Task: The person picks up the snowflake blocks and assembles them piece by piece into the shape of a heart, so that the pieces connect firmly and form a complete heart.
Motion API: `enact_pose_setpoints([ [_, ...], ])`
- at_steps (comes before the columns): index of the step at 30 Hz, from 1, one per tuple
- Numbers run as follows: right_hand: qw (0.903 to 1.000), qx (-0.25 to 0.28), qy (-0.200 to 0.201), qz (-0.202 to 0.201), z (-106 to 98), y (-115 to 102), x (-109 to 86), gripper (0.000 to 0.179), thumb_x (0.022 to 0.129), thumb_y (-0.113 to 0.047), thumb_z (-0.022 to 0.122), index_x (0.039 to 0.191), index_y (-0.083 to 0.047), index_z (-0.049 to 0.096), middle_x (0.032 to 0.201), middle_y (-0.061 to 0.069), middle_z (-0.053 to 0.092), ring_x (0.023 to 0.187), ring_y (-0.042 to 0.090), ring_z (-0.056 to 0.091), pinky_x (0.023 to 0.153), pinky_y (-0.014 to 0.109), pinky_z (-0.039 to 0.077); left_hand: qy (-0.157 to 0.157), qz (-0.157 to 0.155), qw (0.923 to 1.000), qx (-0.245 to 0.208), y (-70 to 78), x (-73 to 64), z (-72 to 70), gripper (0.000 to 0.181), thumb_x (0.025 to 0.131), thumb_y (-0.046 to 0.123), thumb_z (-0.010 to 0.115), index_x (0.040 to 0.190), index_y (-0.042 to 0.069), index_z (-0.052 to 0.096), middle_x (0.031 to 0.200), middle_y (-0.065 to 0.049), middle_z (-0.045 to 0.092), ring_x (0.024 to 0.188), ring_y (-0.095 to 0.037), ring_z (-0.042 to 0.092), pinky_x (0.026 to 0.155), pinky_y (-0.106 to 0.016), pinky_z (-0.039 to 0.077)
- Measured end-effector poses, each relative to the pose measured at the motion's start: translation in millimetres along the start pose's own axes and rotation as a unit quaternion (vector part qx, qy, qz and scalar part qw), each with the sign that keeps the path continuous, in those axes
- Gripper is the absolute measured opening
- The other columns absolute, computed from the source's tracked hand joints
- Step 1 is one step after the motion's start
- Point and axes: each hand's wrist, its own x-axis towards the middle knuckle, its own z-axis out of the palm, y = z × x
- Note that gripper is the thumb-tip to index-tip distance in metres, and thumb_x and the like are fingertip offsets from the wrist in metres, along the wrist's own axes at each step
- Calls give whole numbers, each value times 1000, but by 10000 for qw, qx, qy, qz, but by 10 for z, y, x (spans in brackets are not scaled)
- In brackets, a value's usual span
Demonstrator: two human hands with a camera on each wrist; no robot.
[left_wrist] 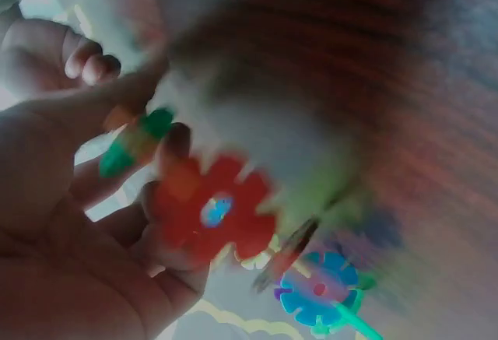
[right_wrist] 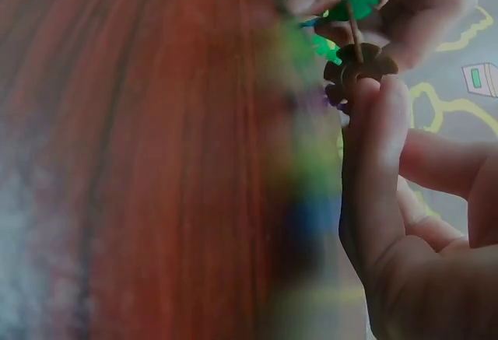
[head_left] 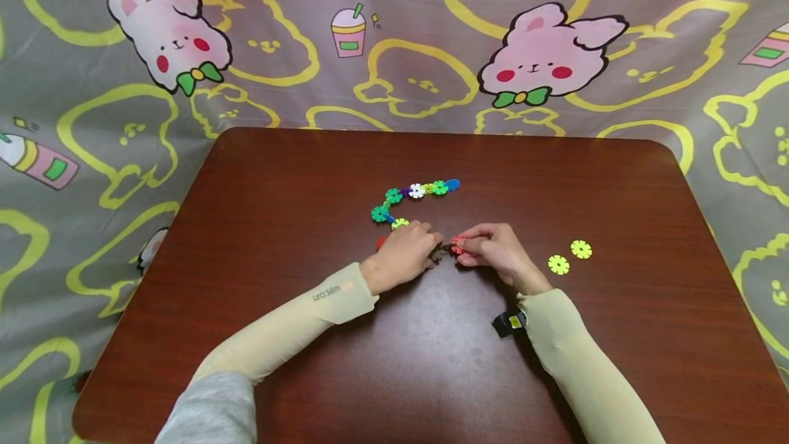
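A chain of notched plastic snowflake discs (head_left: 393, 196) curves over the table toward my left hand (head_left: 403, 252). That hand grips the chain's near end, its fingers around a green disc (left_wrist: 136, 144). Beside its fingers in the left wrist view is a red disc (left_wrist: 218, 208). A brown disc (right_wrist: 359, 71) stands out from the chain between the two hands. My right hand (head_left: 496, 252) pinches a pinkish-red disc (head_left: 457, 244) against the brown one; whether they interlock cannot be told. In the right wrist view the fingertips meet the brown disc, and the pinkish-red one is hidden.
Two loose yellow discs (head_left: 559, 264) lie to the right of my right hand. The chain's far end is a blue disc (head_left: 453, 185). A brown wooden table (head_left: 296, 177) carries everything, with a cartoon-printed cloth (head_left: 407, 12) around it. A black strap (head_left: 509, 323) hangs at the right wrist.
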Motion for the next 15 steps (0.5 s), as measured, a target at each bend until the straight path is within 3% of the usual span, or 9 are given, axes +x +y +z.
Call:
enact_pose_setpoints([
  [3,9994,-316,45,-118,1,13,4,29,90,2,61,115,18,56,79,6,70,59,9,67,60,23,58,-166,-100,9997,-139,-14,11,-8,34,82,32,77,108,13,69,94,-4,65,87,-22,62,75,-37,53],
  [7,9892,-1382,248,-411,-56,-2,-10,29,89,-6,66,112,10,63,77,7,70,56,9,63,55,24,55,-249,-149,9994,-171,-27,12,1,31,85,36,74,105,12,68,93,-4,65,87,-23,62,72,-37,53],
  [9,9742,-2129,393,-634,-135,-31,-34,29,87,-11,70,110,6,66,75,8,70,55,10,61,54,25,53,-248,-164,9994,-171,-35,7,6,29,86,35,72,103,12,68,93,-5,65,87,-24,62,72,-38,53],
  [12,9438,-3119,505,-967,-312,-95,-103,28,86,-16,73,108,1,68,78,10,70,58,13,61,56,26,49,-188,-158,9995,-192,-53,-2,6,28,85,33,73,101,11,68,93,-5,66,86,-25,63,72,-38,53],
  [15,9170,-3776,526,-1172,-532,-160,-195,29,84,-17,74,107,0,69,84,11,71,64,14,63,60,26,47,-149,-137,9996,-216,-75,-12,-5,27,84,31,74,101,11,68,92,-5,65,85,-24,62,72,-38,52],
])
